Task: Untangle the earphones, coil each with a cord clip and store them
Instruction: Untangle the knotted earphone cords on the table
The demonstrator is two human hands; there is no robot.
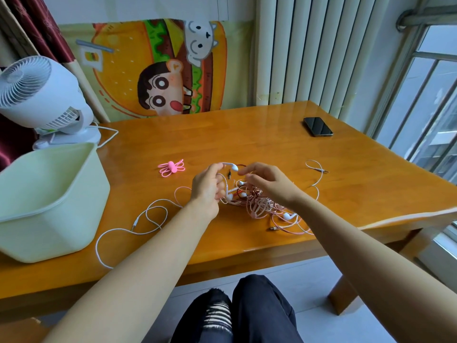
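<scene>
Stage: early, I judge; nothing is coiled or stored yet.
Tangle: the tangle of earphones (pixel 257 204) lies on the table (pixel 247 134), between the hands.
Left grip: the left hand (pixel 207 186) pinches the cord of a white earbud (pixel 232 166), lifted above the tangle.
Right grip: the right hand (pixel 267 184) curls its fingers over the tangle; grasping or not, I cannot tell.
Remaining: pink cord clips (pixel 171 167) lie untouched; the bin (pixel 49 194) waits.

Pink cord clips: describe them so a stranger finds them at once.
Start at the orange table. Between the pale green bin and the earphone tangle lie the pink cord clips, touching neither. Their bright pink loops stand out from the paler wires.
</scene>
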